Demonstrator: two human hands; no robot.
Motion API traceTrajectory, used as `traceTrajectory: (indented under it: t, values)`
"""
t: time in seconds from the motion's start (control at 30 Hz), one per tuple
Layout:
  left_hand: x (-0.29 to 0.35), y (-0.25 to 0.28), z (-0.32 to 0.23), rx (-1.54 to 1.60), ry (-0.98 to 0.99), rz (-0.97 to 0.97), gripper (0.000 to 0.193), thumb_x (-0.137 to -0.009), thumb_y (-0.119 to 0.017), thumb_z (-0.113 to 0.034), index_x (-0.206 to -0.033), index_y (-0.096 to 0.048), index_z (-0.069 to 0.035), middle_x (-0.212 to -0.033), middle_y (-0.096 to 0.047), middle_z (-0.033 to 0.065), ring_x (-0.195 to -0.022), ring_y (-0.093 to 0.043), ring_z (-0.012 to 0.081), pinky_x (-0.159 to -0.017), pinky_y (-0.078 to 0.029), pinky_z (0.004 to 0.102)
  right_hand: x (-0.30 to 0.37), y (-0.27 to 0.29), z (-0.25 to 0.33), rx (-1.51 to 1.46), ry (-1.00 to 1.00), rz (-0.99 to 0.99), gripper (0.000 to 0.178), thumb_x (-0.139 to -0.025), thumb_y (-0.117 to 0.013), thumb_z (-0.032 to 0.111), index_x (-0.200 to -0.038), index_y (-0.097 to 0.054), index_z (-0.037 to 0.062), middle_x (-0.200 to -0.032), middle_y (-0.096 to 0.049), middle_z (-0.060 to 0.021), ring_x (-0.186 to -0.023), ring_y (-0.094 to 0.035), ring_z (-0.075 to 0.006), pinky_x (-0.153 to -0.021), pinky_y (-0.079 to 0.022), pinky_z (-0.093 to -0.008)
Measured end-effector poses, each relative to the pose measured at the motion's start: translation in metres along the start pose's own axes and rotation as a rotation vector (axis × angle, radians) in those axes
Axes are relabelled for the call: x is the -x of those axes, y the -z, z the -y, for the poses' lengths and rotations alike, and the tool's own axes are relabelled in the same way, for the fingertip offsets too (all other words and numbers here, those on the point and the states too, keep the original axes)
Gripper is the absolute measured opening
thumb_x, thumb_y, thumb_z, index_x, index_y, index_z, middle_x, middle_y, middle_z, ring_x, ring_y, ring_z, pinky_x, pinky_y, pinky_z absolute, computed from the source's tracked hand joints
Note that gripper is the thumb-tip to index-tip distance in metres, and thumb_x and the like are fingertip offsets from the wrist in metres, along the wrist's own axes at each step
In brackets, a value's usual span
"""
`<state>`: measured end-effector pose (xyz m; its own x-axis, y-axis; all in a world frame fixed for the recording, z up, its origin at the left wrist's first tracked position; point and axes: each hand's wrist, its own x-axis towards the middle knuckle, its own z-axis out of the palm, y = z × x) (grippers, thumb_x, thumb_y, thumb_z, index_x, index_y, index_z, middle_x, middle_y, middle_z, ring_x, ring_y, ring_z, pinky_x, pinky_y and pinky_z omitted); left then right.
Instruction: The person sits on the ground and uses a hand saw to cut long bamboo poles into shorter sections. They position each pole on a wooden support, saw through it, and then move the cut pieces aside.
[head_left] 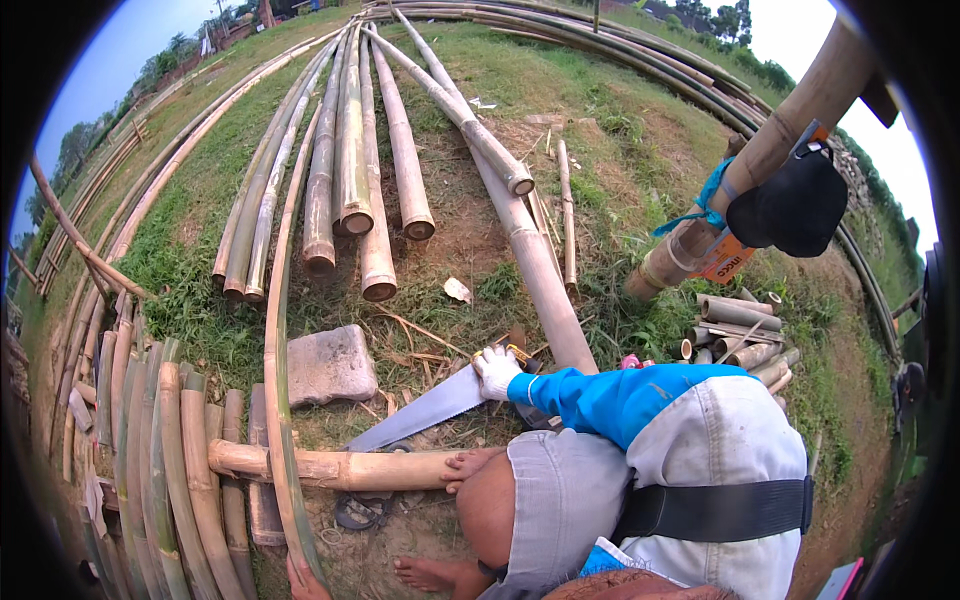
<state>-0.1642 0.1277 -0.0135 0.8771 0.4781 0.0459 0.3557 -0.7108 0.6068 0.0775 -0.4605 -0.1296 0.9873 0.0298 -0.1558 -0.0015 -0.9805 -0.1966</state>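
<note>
My right hand (495, 372), in a white glove below a blue sleeve, is closed around the handle end of a handsaw. The saw's broad grey blade (420, 410) points down and left, just above a bamboo pole (330, 467) lying crosswise on the ground. One bare foot (468, 466) presses on this pole's right end. At the bottom edge, my left hand (305, 580) shows only in part, closed on the near end of a long, narrow bamboo strip (283, 420). That strip crosses over the pole and stretches away up the grass.
A stone block (330, 366) sits beyond the pole. Long bamboo poles (352, 150) fan out ahead; upright bamboo pieces (160, 470) line the left. At right stand a thick bamboo post (690, 250) with a black cap (795, 205) and a pile of short cut pieces (740, 330).
</note>
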Motion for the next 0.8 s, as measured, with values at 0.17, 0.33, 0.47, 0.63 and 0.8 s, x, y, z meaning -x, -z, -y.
traceTrajectory:
  t: [0.17,0.33,0.47,0.63,0.8]
  values:
    - [0.004,0.003,0.000,-0.046,0.030,-0.017,0.061,-0.111,-0.055,-0.049,-0.150,-0.062,-0.002,-0.139,-0.069,0.0244,-0.124,-0.066,0.0423,-0.102,-0.051,0.0492,0.021,0.023,-0.015,0.061,-0.051,0.151,0.074,-0.085,-0.075,0.033,-0.153,-0.056,0.0142,-0.160,-0.048,-0.0179,-0.154,-0.037,-0.0426,-0.122,-0.035,-0.0606]
    - [-0.004,0.000,0.011,-0.013,0.032,-0.018,0.061,-0.111,-0.055,-0.050,-0.151,-0.062,-0.003,-0.139,-0.069,0.0222,-0.124,-0.066,0.0412,-0.101,-0.051,0.0492,-0.008,0.025,-0.037,-0.125,-0.444,0.056,0.080,-0.090,-0.071,0.041,-0.160,-0.046,0.0137,-0.161,-0.046,-0.0188,-0.152,-0.040,-0.0432,-0.124,-0.036,-0.0542]
    - [0.000,0.003,0.016,0.045,-0.011,-0.037,0.060,-0.112,-0.055,-0.048,-0.150,-0.062,-0.003,-0.139,-0.070,0.0222,-0.123,-0.067,0.0403,-0.102,-0.051,0.0484,-0.020,0.034,-0.046,-0.271,-0.614,0.162,0.103,-0.087,-0.074,0.045,-0.172,-0.025,0.0133,-0.173,-0.030,-0.0205,-0.159,-0.031,-0.0446,-0.129,-0.033,-0.0512]
    - [0.007,-0.004,-0.006,0.078,-0.079,-0.038,0.057,-0.110,-0.057,-0.046,-0.146,-0.065,-0.002,-0.136,-0.071,0.0255,-0.122,-0.069,0.0421,-0.100,-0.053,0.0506,0.001,0.047,-0.061,-0.331,-0.623,0.174,0.099,-0.085,-0.075,0.046,-0.169,-0.034,0.0155,-0.177,-0.024,-0.0210,-0.160,-0.028,-0.0458,-0.129,-0.032,-0.0521]
    - [0.013,0.007,-0.010,0.040,0.015,-0.043,0.060,-0.111,-0.054,-0.051,-0.149,-0.065,-0.005,-0.140,-0.070,0.0226,-0.125,-0.067,0.0420,-0.102,-0.052,0.0513,-0.011,0.041,-0.039,-0.138,-0.547,0.263,0.109,-0.084,-0.076,0.065,-0.170,-0.031,0.0158,-0.178,-0.022,-0.0174,-0.163,-0.023,-0.0411,-0.130,-0.030,-0.0523]
